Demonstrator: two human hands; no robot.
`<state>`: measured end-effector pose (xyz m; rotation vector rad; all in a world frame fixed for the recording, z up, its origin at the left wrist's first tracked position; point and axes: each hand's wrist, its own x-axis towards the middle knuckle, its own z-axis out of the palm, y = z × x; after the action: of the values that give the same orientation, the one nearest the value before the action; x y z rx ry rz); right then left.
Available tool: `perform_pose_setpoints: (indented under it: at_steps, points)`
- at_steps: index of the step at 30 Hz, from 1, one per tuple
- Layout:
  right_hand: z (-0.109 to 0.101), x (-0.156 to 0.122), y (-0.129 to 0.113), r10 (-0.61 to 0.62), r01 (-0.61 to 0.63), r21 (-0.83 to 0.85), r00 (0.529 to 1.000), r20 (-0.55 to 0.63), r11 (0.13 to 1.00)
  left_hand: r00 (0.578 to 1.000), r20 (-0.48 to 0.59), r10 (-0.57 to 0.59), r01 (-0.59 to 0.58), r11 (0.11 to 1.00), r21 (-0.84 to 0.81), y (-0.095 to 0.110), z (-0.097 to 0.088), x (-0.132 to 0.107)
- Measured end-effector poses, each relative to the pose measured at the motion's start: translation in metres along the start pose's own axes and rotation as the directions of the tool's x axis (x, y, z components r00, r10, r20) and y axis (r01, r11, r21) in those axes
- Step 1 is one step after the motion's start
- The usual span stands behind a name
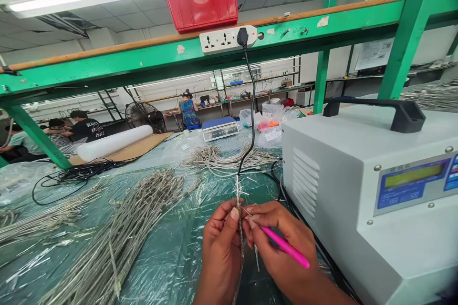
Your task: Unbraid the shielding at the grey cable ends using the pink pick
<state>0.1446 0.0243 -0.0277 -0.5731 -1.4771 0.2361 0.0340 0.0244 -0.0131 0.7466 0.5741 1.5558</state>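
Observation:
Between thumb and fingers, my left hand (222, 240) pinches a braided cable (241, 236) that runs upright toward me, its pale frayed end pointing away. My right hand (282, 238) grips a bright pink-handled tool (286, 248) with a thin metal tip, held like a pen. That tip meets the cable just beside my left thumb; whether it has gone into the braid is too small to tell. Below my right fingers hangs a thin whitish strip (257, 258). Left of my hands lies a large bundle of braided cables (132, 228).
A grey machine (329, 162) with a display stands close on the right. Further cable bundles lie at the back (218, 157) and far left (53, 219). A black power cord (253, 105) hangs from the power strip (218, 42) on the green shelf beam. Several people sit farther off.

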Motion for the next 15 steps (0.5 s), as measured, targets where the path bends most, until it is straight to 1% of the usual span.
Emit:
perform_pose_setpoints:
  at_steps: [4, 10, 15]
  points:
    - [-0.0001, 0.0004, 0.0017, 0.003, -0.003, 0.007, 1.0, 0.012, 1.0, 1.0, 0.014, 0.0, 0.0, 1.0, -0.005, -0.0005, 0.0, 0.0017]
    - [0.0019, 0.0019, 0.0016, 0.003, -0.003, -0.016, 1.0, -0.021, 1.0, 1.0, 0.01, 0.018, -0.019, 1.0, 0.016, -0.0007, -0.0001, 0.002]
    - [0.0, 0.0009, 0.0017, 0.026, -0.026, 0.003, 1.0, 0.001, 1.0, 1.0, -0.009, 0.022, -0.022, 1.0, 0.016, -0.0003, -0.0004, 0.0017]
